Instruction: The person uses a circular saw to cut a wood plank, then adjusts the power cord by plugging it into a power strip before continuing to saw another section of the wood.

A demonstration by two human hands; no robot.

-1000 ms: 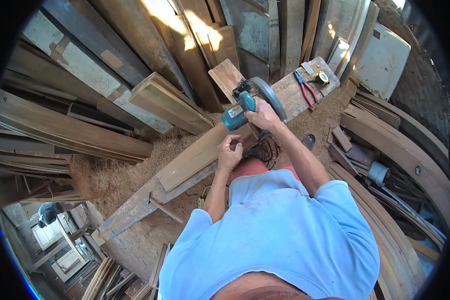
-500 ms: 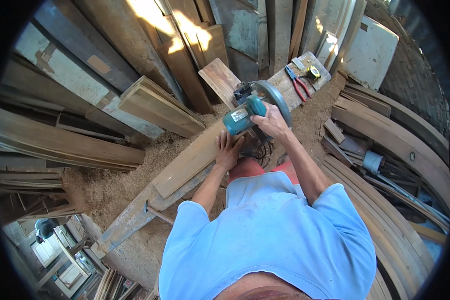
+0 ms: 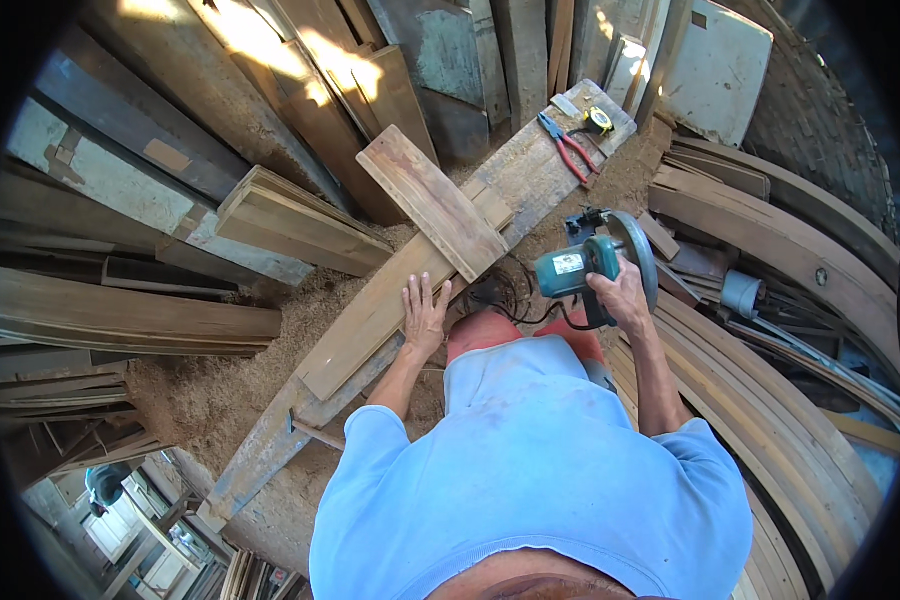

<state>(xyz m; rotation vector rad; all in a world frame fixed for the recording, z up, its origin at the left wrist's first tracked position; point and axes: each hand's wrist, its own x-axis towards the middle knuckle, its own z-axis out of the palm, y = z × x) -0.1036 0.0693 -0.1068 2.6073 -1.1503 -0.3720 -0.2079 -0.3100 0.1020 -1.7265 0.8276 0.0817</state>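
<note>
A: What is gripped in the right hand (image 3: 621, 293)?

B: A circular saw with a teal motor housing, a pale label and a round grey metal guard (image 3: 576, 264). Its handle is wrapped tightly by the fingers. The saw is held to the right of the workpieces, apart from them; the blade's edge cannot be made out.

A: And the left hand (image 3: 426, 312)?

B: Nothing is grasped by it. It is laid palm down, fingers spread, on a long, smooth, light-brown board (image 3: 365, 325).

A: How is that board placed?

B: It is carried lengthwise along a grey, scuffed, narrow wooden bench plank (image 3: 252, 450). It is crossed near its upper end by a short, reddish-brown, streaked rectangular board (image 3: 430, 202), by which part of its surface is covered.

A: What else is found on the plank?

B: At its far end, red-handled pliers with a blue head (image 3: 554, 130) are seen beside a yellow-and-black tape measure (image 3: 598, 120).

A: And around it?

B: The ground is strewn with tan sawdust (image 3: 210, 400). The left side is crowded by tall leaning timber slabs (image 3: 200, 90), the right by long, curved-looking stacked planks (image 3: 760, 420).
</note>
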